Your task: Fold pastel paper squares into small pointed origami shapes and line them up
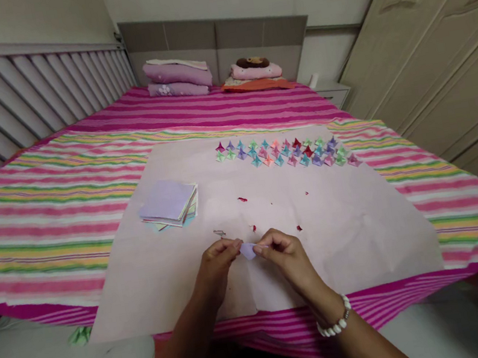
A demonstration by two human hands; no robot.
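Both my hands pinch a small lilac paper piece point(248, 251) just above a large pale pink sheet point(343, 229) spread on the bed. My left hand point(217, 265) grips its left edge with closed fingertips. My right hand point(282, 256), with a white bead bracelet on the wrist, grips its right edge. A stack of coloured square papers point(169, 204), lilac on top, lies to the left beyond my hands. Several small folded paper stars point(284, 152) in many colours sit in rows at the far side of the sheet.
A striped pink, green and yellow bedspread point(42, 206) covers the bed. Small red paper scraps point(242, 199) dot the sheet. Folded bedding and pillows point(179, 78) lie at the headboard. A slatted rail stands left, wardrobe doors point(441, 47) right. A green paper bit point(80, 335) lies off the sheet's near left corner.
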